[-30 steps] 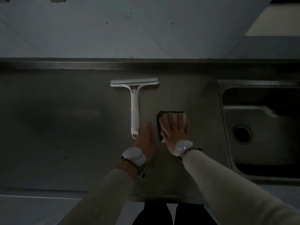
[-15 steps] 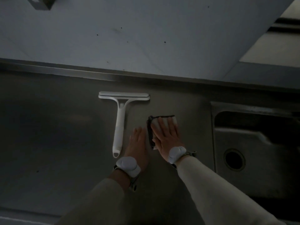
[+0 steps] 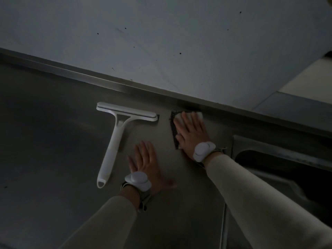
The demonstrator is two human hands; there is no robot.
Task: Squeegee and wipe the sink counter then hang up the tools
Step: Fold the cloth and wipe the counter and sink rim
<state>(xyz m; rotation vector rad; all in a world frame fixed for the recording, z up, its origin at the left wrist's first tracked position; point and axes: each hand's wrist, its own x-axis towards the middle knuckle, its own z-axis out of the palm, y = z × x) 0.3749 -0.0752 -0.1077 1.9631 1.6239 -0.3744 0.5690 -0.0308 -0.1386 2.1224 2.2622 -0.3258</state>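
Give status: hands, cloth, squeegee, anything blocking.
Right hand flat, pressing cloth near the counter's back edge. Left hand flat on counter, holding nothing. Squeegee lies untouched left of both hands. Nothing in the cloth's way.

A white squeegee (image 3: 115, 139) is laid flat on the steel tabletop (image 3: 53, 141), blade far, handle near. To its right, a dark-edged pale cloth (image 3: 175, 126) is spread against the far ledge.

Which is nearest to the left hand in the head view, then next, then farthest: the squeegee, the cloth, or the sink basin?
From the left hand:
1. Squeegee, just to its left on the counter.
2. Cloth, ahead and right, under the right hand.
3. Sink basin, far right.
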